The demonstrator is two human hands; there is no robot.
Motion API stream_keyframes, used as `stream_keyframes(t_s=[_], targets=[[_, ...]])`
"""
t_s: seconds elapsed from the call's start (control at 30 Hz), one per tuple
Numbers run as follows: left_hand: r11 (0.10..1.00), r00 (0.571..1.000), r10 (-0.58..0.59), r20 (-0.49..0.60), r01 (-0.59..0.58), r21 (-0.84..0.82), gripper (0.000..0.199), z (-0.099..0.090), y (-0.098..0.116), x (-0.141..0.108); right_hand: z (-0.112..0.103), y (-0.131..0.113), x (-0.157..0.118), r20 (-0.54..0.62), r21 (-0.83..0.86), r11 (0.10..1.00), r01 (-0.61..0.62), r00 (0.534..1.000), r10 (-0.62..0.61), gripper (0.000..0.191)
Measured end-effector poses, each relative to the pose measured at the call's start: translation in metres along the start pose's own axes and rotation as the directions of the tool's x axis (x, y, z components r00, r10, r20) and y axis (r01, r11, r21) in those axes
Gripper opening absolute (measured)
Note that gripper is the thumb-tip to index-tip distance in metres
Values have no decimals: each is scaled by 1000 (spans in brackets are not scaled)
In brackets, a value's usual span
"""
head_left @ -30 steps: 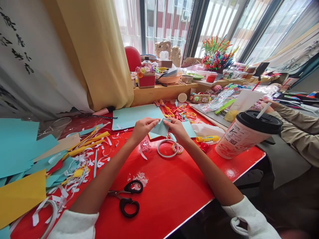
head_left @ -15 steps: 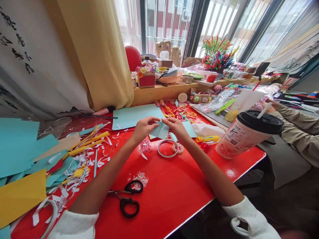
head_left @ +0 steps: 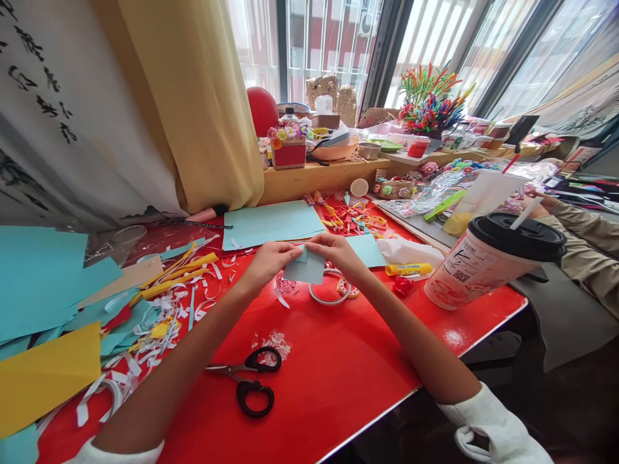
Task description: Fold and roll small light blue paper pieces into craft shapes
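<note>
Between my two hands, above the red table (head_left: pixel 333 354), is a small light-blue piece of paper (head_left: pixel 309 272) with a flap folded over at its upper left. My left hand (head_left: pixel 274 263) pinches its left side with thumb and fingers. At the top right edge my right hand (head_left: pixel 336 252) pinches the same paper, and the two hands nearly touch. Behind the paper's lower edge lies a roll of tape (head_left: pixel 329 303), partly covered. Open black-handled scissors (head_left: pixel 251 380) rest on the table nearer to me.
Paper scraps (head_left: pixel 130 361) and coloured sheets (head_left: pixel 43 277) crowd the left. On the right stand a lidded drink cup (head_left: pixel 476 264) and a yellow glue stick (head_left: pixel 409 269). A large blue sheet (head_left: pixel 273 222) lies behind. A person's sleeve (head_left: pixel 580 238) shows at far right.
The paper has been turned and lowered slightly toward me, so its folded flap now shows. Both hands still grip it. The whole view has shifted a little.
</note>
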State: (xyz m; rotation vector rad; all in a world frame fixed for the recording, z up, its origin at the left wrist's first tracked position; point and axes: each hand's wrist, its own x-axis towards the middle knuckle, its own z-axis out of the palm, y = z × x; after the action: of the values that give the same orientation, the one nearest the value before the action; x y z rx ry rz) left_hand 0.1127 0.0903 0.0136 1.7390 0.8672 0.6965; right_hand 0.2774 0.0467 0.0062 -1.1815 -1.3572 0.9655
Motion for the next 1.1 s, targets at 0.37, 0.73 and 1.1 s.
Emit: stream_keyframes(t_s=[0.37,0.73,1.1], targets=[[994,994,-109,-28,110,17,32,-24,-3,-61,42,-13,-28,144,-63,998,-12,989,21,25],[988,998,-48,-48,55,146,32,-24,-1,-63,41,-15,-28,143,-110,994,-7,989,23,31],[986,995,-56,-86,68,150,28,-22,1,-63,45,-16,-29,86,34,995,-91,992,88,44]])
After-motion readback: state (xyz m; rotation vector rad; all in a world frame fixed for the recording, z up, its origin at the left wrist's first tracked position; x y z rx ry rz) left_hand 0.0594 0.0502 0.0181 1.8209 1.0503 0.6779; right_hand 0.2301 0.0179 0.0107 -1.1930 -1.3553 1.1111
